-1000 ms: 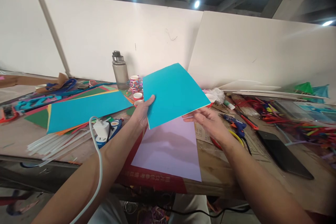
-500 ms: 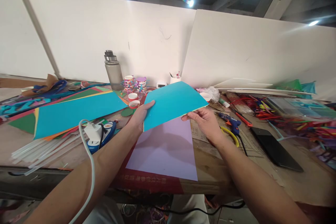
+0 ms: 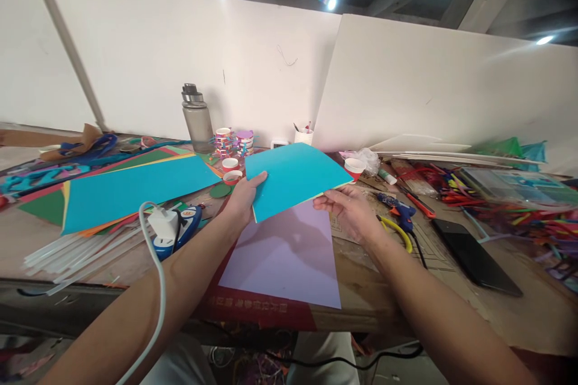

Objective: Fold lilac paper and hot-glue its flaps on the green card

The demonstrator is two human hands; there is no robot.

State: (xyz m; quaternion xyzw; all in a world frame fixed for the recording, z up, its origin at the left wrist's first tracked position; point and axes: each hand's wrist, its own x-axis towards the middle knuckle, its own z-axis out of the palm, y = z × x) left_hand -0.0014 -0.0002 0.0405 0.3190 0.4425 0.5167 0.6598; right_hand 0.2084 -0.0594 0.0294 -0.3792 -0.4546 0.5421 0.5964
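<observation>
Between my two hands a blue sheet of craft paper (image 3: 298, 177) is held up above the table, tilted, with a pale yellowish lower edge. My left hand (image 3: 246, 195) grips its left side, thumb on top and the other fingers hidden beneath. At the lower right edge, my right hand (image 3: 345, 207) pinches the sheet between thumb and fingers. A light purple sheet (image 3: 284, 264) lies flat on the table under it, partly covered from view and shaded by my hands. Beneath the purple sheet shows a red printed board (image 3: 266, 313).
Left: a stack of coloured sheets (image 3: 135, 189), clear glue sticks (image 3: 81, 255), a blue power strip (image 3: 174, 240) with a white cable. Behind: a bottle (image 3: 197, 123) and decorated paper cups (image 3: 223, 143). Right: a blue glue gun (image 3: 400, 207), a phone (image 3: 474, 255), a cutter (image 3: 419, 204), a plastic case (image 3: 519, 186).
The blue sheet has shifted slightly and turned a little in my hands, uncovering more of the white-and-red cup behind its right corner. Both hands keep their hold.
</observation>
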